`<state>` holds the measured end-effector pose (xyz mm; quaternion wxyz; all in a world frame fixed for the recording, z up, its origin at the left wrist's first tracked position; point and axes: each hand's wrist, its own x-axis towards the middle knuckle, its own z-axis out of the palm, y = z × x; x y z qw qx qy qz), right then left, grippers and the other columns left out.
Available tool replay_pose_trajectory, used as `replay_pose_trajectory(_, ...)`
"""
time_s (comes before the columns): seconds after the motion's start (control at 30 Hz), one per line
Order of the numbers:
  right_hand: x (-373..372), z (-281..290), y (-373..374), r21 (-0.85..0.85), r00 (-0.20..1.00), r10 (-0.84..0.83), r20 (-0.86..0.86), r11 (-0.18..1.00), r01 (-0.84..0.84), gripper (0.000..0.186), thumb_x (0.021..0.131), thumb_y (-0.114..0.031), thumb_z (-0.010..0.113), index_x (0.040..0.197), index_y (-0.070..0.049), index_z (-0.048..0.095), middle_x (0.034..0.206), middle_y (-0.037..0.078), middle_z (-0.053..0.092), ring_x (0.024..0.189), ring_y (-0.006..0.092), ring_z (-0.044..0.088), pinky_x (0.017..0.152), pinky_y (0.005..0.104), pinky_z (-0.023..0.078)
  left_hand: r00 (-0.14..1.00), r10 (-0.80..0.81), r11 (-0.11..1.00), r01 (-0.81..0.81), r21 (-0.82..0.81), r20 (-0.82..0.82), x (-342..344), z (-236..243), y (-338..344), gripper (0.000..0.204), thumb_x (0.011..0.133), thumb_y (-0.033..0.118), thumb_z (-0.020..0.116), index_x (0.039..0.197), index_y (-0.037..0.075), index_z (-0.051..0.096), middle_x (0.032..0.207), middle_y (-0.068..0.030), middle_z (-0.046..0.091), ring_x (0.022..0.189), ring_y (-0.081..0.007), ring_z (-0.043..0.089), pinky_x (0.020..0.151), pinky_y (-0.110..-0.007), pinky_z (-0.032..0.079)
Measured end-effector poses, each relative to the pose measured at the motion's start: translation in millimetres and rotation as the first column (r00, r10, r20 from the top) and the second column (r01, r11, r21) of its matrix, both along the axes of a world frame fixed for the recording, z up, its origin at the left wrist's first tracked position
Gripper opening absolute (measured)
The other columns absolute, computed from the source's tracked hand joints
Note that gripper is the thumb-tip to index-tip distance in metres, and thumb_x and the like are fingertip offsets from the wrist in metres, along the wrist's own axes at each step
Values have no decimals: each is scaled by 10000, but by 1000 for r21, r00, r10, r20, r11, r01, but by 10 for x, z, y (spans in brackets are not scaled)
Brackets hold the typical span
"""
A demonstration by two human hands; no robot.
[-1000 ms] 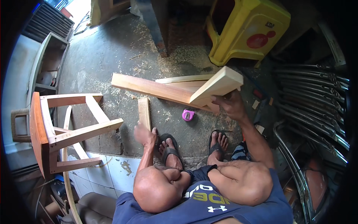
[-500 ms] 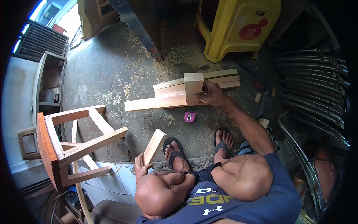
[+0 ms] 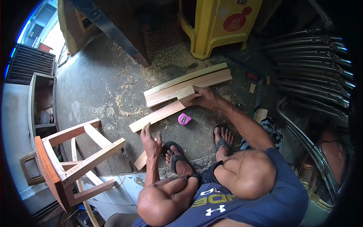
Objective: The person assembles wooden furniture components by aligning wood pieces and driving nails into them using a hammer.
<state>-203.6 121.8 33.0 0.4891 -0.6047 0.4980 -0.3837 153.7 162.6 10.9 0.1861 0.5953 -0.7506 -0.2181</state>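
Observation:
My right hand [image 3: 204, 96] grips a wooden piece [image 3: 183, 95] with a square end, joined or resting at the right end of a pale board [image 3: 155, 117]; I cannot tell which. My left hand [image 3: 149, 141] is open, fingers apart, just below the board's left end. A short wooden offcut [image 3: 140, 160] lies slanted on the floor beside my left foot, partly behind that hand. Long strips of wood [image 3: 206, 80] lie side by side beyond the board. A pink tape measure [image 3: 184, 118] sits on the floor between the board and my feet.
An unfinished wooden chair frame [image 3: 92, 164] lies at the left, near a cabinet [image 3: 42, 102]. A yellow plastic stool [image 3: 211, 34] and a blue-painted leg [image 3: 109, 30] stand beyond. Stacked chrome tubing [image 3: 306, 75] fills the right side. Shavings litter the concrete floor [image 3: 90, 90].
My right hand has moved left, tilting the long board so its left end is lower. My left hand has let go of the short piece, now on the floor, and risen toward the board.

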Motion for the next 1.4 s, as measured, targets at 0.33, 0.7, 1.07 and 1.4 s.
replay_pose_trajectory(0.33,-1133,-720,365,-248,535,-402,-743,908,338,623,729,15,739,1320,-51,553,1355,197,527,1301,411,483,1093,473,441,917,-354,917,379,126,-184,-789,57,-449,875,801,155,837,1550,80,390,1490,-253,438,1383,-437,442,1165,-505,401)
replay_pose_trajectory(0.7,-1159,-780,250,-272,445,-497,-745,836,477,614,776,-40,821,1328,-47,552,1398,210,483,1328,415,474,1064,502,466,788,-512,828,559,48,-342,-1206,305,-351,543,780,-33,692,1312,60,638,1299,-183,668,1197,-397,647,1039,-422,513)
replay_pose_trajectory(1.07,-1302,-939,228,-40,682,-647,-342,735,677,755,731,-68,875,1402,-34,531,1377,221,576,1303,384,565,1090,461,478,740,-638,738,667,105,-216,-701,1206,-188,480,824,130,734,1287,39,647,1322,-190,663,1200,-388,658,1029,-420,538)
replay_pose_trajectory(1.4,-439,-1225,1007,59,698,-716,29,698,714,621,806,-93,821,1373,-47,572,1300,187,640,1187,340,646,988,401,531,725,-681,700,686,197,-104,-491,1969,423,515,827,166,743,1314,47,623,1312,-197,660,1195,-399,649,1025,-434,532)
